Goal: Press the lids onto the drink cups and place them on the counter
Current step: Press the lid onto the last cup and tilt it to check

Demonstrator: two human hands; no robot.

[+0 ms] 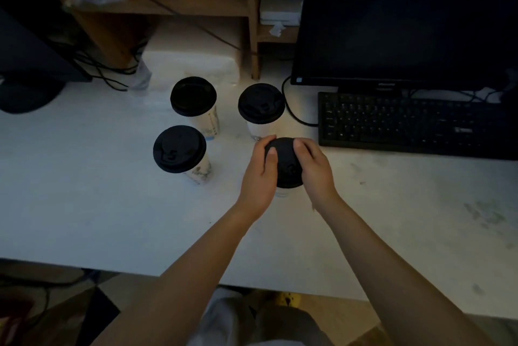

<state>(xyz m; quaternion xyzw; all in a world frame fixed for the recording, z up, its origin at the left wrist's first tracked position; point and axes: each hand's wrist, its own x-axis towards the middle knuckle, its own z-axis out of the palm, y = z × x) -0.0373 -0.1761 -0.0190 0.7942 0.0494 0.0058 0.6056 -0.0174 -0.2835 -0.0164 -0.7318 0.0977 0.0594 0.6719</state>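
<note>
Several white paper cups with black lids stand on the white counter [112, 205]. Three lidded cups are apart from my hands: one at the back left [193, 96], one at the back right [261, 103], one at the front left [179, 148]. A fourth cup stands nearest me, its black lid [286, 166] between both hands. My left hand [262, 174] wraps the lid's left side with its thumb on top. My right hand [315, 167] grips the right side, thumb on top as well. The cup's body is mostly hidden below the lid.
A black keyboard [414, 124] and a dark monitor [406, 17] sit at the right. Wooden shelves [173, 6] with plastic bags stand at the back, with a white block [193, 62] behind the cups. Cables [106, 74] and a dark object lie at the back left.
</note>
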